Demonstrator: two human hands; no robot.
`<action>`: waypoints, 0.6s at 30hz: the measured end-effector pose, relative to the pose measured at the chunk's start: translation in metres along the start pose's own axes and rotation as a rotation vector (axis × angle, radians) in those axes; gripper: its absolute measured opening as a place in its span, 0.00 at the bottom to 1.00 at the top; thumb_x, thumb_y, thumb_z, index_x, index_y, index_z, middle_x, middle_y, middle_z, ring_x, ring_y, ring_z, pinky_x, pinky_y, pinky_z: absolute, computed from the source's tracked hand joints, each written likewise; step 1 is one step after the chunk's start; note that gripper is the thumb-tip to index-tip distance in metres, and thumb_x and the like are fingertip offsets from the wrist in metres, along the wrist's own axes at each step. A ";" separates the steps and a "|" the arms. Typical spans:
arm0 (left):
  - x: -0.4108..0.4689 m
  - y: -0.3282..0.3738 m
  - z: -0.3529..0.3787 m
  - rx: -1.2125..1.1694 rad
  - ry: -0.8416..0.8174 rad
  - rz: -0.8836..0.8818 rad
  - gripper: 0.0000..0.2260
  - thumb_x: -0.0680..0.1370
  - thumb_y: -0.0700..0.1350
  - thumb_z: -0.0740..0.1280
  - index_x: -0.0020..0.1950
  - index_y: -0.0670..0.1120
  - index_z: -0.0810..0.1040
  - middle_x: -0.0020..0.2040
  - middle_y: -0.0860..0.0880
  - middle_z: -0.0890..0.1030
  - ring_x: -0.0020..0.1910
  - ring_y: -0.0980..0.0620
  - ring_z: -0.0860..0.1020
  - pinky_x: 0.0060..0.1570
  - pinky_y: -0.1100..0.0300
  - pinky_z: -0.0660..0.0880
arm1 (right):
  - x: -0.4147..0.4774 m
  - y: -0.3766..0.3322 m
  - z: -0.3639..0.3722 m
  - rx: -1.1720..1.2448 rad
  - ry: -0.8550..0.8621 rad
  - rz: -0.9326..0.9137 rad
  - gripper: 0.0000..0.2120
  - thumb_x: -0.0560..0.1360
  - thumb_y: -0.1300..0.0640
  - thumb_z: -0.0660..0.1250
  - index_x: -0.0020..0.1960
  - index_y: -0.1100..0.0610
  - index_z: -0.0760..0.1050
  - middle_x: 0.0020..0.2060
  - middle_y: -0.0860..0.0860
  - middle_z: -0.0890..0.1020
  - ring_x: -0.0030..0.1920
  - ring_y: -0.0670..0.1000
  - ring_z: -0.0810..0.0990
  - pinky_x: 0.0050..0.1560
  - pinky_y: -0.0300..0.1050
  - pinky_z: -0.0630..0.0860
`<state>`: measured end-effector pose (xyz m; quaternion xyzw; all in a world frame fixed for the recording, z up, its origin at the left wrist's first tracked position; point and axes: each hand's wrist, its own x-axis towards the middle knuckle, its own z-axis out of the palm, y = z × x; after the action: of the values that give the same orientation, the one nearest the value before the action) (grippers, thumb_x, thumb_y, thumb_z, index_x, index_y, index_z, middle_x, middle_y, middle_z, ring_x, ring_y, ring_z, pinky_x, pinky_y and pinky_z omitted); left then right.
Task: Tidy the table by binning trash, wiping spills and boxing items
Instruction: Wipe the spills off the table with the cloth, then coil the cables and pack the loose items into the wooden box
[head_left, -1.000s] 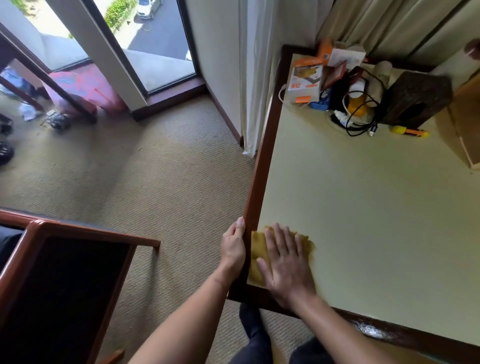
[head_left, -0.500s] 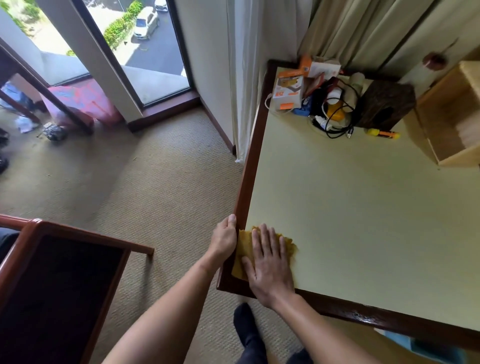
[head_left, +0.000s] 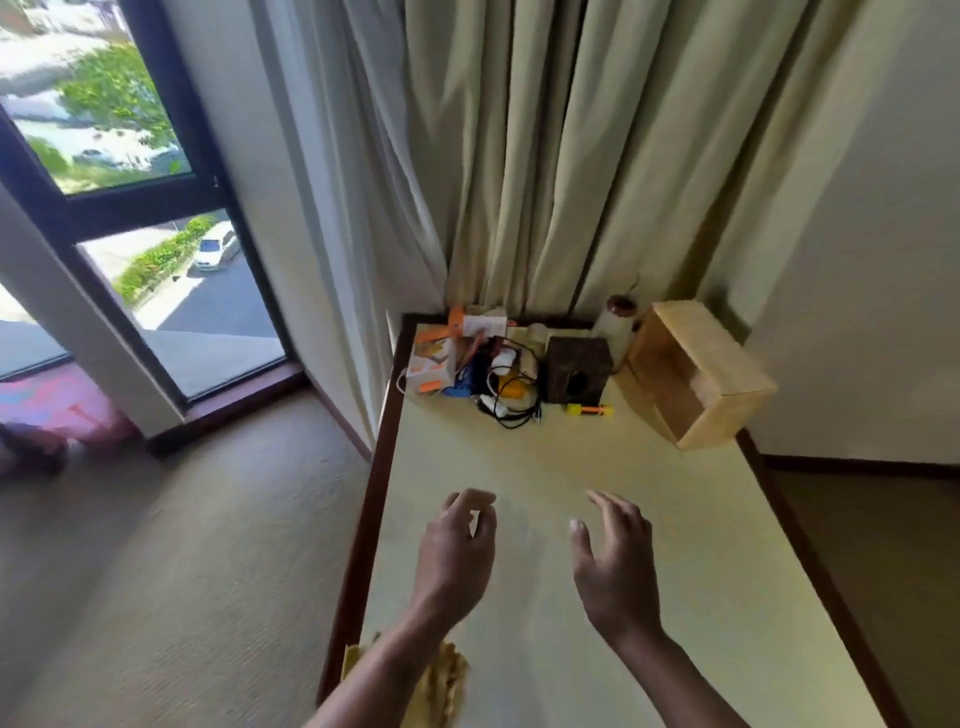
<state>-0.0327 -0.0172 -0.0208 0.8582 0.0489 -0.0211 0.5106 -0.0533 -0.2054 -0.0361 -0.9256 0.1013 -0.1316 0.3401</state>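
Both hands are raised over the middle of the worktop (head_left: 701, 571), empty and apart. The left hand (head_left: 457, 551) has its fingers curled loosely inward with nothing between them; the right hand (head_left: 613, 561) is spread, fingers pointing to the far end. Half a second ago the right hand lay flat on the cloth at the near left corner and the left hand rested on the worktop's edge beside it; now both have let go and moved away from it.

The yellow cloth (head_left: 441, 680) lies crumpled at the near left edge of the worktop, partly hidden under the left forearm.

The view has tilted up since then: the chair at the near left is gone from sight, and the curtain (head_left: 519, 182) and window (head_left: 156, 234) fill the far part of the scene.

At the far end of the worktop sits the same clutter: an orange and white carton (head_left: 431, 364) at the far left, a tangle of black cable (head_left: 511, 410) right of it, a dark box (head_left: 576, 371), and a yellow and orange pen (head_left: 589, 410) just in front of that. At the far right a wooden crate (head_left: 696, 374) lies on its side, its open face to the left.
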 end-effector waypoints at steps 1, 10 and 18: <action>0.010 0.015 0.011 -0.015 -0.008 0.029 0.08 0.84 0.46 0.64 0.60 0.52 0.82 0.57 0.56 0.81 0.53 0.59 0.80 0.50 0.63 0.79 | 0.018 0.007 -0.013 0.016 0.030 0.019 0.19 0.79 0.54 0.69 0.69 0.55 0.74 0.66 0.51 0.76 0.67 0.51 0.70 0.66 0.48 0.71; 0.120 0.157 0.138 -0.289 -0.114 -0.046 0.07 0.78 0.44 0.68 0.44 0.52 0.84 0.41 0.50 0.85 0.36 0.54 0.79 0.34 0.60 0.74 | 0.186 0.103 -0.112 0.059 0.174 0.215 0.32 0.74 0.51 0.75 0.73 0.56 0.67 0.72 0.59 0.69 0.69 0.63 0.68 0.63 0.62 0.75; 0.225 0.239 0.265 -0.406 -0.239 -0.304 0.06 0.82 0.39 0.65 0.49 0.45 0.82 0.42 0.46 0.83 0.41 0.49 0.82 0.41 0.55 0.80 | 0.281 0.189 -0.118 0.122 0.077 0.236 0.63 0.57 0.28 0.78 0.79 0.51 0.50 0.79 0.55 0.54 0.77 0.64 0.57 0.70 0.68 0.69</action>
<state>0.2204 -0.3491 0.0420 0.7125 0.1197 -0.1880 0.6653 0.1566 -0.4954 -0.0241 -0.8790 0.2144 -0.1319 0.4050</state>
